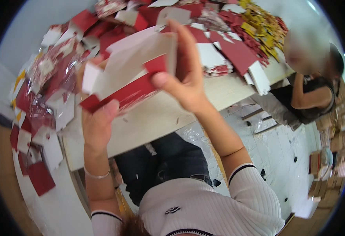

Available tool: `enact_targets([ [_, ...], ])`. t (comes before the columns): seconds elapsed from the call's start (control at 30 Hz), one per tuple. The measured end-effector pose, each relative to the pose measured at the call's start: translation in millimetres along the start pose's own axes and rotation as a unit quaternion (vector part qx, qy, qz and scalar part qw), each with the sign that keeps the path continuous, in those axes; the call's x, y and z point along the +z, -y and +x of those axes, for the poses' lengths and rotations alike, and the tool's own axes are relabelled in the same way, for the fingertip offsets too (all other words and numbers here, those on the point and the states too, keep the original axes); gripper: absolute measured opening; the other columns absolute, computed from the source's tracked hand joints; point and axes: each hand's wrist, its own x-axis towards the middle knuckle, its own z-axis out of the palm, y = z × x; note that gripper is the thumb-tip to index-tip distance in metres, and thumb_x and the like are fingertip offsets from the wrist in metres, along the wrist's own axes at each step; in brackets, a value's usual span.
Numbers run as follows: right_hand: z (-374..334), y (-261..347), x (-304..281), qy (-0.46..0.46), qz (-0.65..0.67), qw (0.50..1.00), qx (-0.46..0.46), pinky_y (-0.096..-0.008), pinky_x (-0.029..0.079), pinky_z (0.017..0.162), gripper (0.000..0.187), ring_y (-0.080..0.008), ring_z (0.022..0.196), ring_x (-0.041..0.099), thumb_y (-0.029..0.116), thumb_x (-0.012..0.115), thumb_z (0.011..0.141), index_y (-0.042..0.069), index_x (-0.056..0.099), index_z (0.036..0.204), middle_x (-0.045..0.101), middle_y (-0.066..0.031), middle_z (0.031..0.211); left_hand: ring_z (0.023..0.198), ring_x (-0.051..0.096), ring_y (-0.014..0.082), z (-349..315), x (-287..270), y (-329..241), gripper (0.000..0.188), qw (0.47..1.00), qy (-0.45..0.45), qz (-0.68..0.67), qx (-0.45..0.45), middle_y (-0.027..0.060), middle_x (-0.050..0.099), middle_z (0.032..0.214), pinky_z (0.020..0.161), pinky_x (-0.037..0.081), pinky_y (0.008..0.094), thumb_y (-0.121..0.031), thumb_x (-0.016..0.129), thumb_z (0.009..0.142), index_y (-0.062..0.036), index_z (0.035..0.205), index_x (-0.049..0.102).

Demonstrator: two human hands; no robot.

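Between my two hands, above the table's front part, is a red and white carton [133, 94] with its flaps standing out and its pale inside facing up. My left hand [98, 126] grips its left end, thumb on the red front panel. On the right end, my right hand [186, 74] has its thumb at a red corner flap and its fingers behind the far wall. The carton is raised off the tabletop [149, 124] and tilted. Some of the left fingers are hidden behind the carton.
Red and white cartons [109, 35] and clear plastic [43, 106] heap along the back and left. Yellow packets [265, 27] lie at the back right, near flat red and white card [235, 51]. Another person [310, 90] sits at right. Brown boxes [329, 169] stack beyond.
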Motion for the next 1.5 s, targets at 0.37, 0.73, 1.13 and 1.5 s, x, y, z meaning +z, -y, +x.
enact_targets([
  [0.37, -29, -11, 15, 0.013, 0.018, 0.997, 0.079, -0.0312, 0.028, 0.099, 0.063, -0.0208, 0.117, 0.038, 0.001, 0.051, 0.071, 0.002, 0.031, 0.131, 0.041, -0.0136, 0.125, 0.107, 0.048, 0.0173, -15, 5, 30, 0.059, 0.990, -0.121, -0.027, -0.062, 0.0109, 0.045, 0.119, 0.089, 0.040, 0.0299, -0.001, 0.057, 0.076, -0.0025, 0.128, 0.030],
  [0.73, -46, -23, 14, -0.054, 0.030, 0.998, -0.024, -0.0382, 0.025, 0.101, 0.050, -0.0244, 0.111, 0.045, -0.009, 0.045, 0.067, 0.000, 0.037, 0.116, 0.050, -0.0151, 0.112, 0.126, 0.031, 0.0260, -33, 3, 44, 0.072, 0.985, -0.017, -0.173, -0.006, 0.0194, 0.030, 0.137, 0.101, 0.028, 0.0350, 0.001, 0.050, 0.079, -0.0076, 0.139, 0.011],
  [1.13, -53, -19, 21, -0.011, 0.102, 0.995, 0.016, -0.0442, 0.016, 0.104, 0.016, -0.0264, 0.109, 0.047, 0.002, 0.050, 0.079, 0.000, 0.055, 0.095, 0.054, -0.0142, 0.105, 0.115, 0.043, 0.0246, -41, -1, 49, 0.028, 0.994, -0.102, -0.025, 0.022, 0.0144, 0.056, 0.108, 0.098, 0.031, 0.0344, 0.014, 0.040, 0.065, 0.0013, 0.082, 0.058],
  [1.5, -46, -22, 5, 0.062, -0.043, 0.997, -0.021, -0.0453, 0.020, 0.103, 0.019, -0.0290, 0.109, 0.047, -0.005, 0.050, 0.071, 0.003, 0.060, 0.084, 0.057, -0.0118, 0.101, 0.119, 0.037, 0.0266, -34, -3, 46, 0.022, 0.993, -0.017, 0.103, 0.059, 0.0149, 0.055, 0.108, 0.099, 0.027, 0.0368, 0.001, 0.058, 0.072, -0.0011, 0.094, 0.055],
])
